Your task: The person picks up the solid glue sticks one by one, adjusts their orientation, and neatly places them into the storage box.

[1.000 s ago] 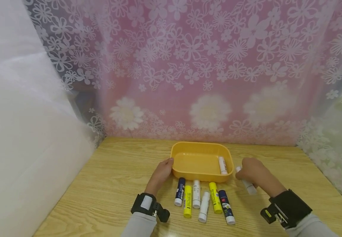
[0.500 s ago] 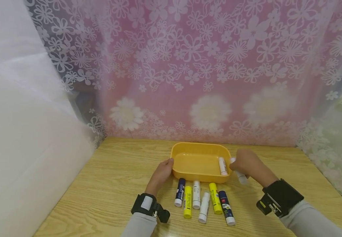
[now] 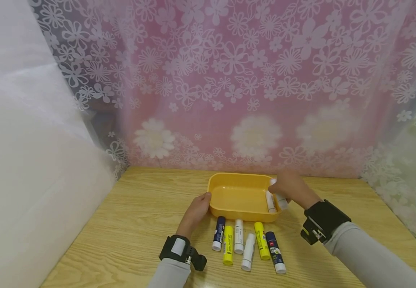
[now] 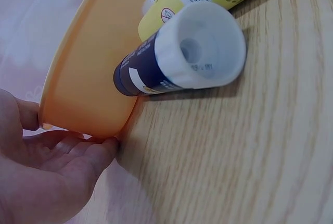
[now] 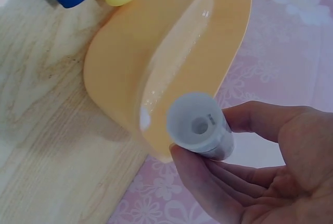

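Note:
My left hand [image 3: 197,208] grips the left end of a yellow plastic tray [image 3: 239,198]; in the left wrist view its thumb lies at the rim, with the fingers underneath. Between thumb and fingers, my right hand [image 3: 294,188] pinches a white glue stick [image 5: 202,125] over the tray's right end. That stick is tilted, its hollow base facing the right wrist camera. Another white glue stick [image 3: 270,201] lies inside the tray against the right wall. Nearest the left hand on the table is a dark blue glue stick [image 4: 143,70] with a white base.
In front of the tray lie several more glue sticks, among them a yellow one [image 3: 228,245], a white one [image 3: 248,252] and a dark blue one [image 3: 276,252]. A floral curtain [image 3: 251,80] hangs behind the wooden table [image 3: 132,232], and white sheeting [image 3: 42,160] stands to the left.
From right of the tray, my right hand has carried the white glue stick leftward and up over the tray's right rim. The left hand stays on the tray.

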`<state>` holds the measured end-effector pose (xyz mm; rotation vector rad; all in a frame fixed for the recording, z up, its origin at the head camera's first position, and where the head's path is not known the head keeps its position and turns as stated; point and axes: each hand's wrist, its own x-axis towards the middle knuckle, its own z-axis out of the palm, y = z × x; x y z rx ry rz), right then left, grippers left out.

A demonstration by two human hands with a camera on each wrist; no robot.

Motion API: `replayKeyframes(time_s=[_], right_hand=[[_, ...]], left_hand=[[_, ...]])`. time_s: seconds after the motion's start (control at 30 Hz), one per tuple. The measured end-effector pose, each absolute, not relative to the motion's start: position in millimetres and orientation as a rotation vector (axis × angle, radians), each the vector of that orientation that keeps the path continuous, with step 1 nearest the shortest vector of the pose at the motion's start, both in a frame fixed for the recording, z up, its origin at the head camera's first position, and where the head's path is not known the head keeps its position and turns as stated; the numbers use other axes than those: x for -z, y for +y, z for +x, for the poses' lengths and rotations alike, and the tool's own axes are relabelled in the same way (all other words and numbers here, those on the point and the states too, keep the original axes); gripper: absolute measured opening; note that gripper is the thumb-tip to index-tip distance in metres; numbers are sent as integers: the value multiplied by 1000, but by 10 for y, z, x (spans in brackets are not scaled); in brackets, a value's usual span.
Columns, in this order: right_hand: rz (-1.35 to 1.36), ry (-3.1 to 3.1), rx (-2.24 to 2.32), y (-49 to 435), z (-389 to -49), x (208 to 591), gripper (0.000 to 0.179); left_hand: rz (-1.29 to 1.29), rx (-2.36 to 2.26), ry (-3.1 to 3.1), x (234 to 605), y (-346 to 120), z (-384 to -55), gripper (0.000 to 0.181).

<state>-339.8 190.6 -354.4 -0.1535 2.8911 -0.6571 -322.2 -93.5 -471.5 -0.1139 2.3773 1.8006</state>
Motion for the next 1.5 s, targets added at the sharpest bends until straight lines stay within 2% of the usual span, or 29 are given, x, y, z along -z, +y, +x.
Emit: replayKeyframes(time_s=[0.33, 1.03, 1.27, 1.5], right_hand=[[-176, 2901, 672, 1768, -3500, 3494, 21], [-32, 2900, 770, 1562, -3702, 3584, 17], [-157, 2992, 758, 1569, -3710, 3653, 33], [-86, 2963, 749, 1518, -3706, 3755, 14]], left_hand=[[-129, -1780, 2375, 4707, -933, -3217, 57], [-117, -1758, 2415, 4707, -932, -3228, 57], [-123, -1768, 2404, 4699, -932, -3231, 57], [-110, -1775, 2396, 4707, -935, -3231, 57]])
